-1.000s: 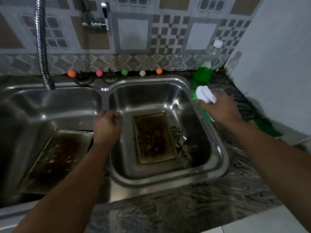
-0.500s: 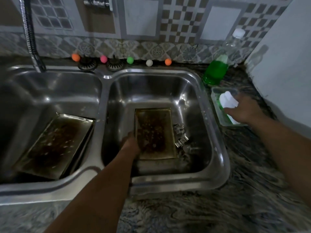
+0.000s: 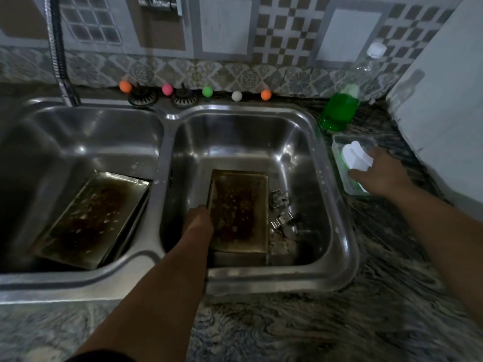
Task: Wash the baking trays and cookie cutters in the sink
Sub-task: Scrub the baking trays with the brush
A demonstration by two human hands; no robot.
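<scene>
A grimy baking tray is lying in the right basin of the sink, cookie cutters just beside it. My left hand is gripping its left edge. My right hand is pinching a white scrubber over a clear dish on the bench. Another tray is leaning in the left basin.
</scene>
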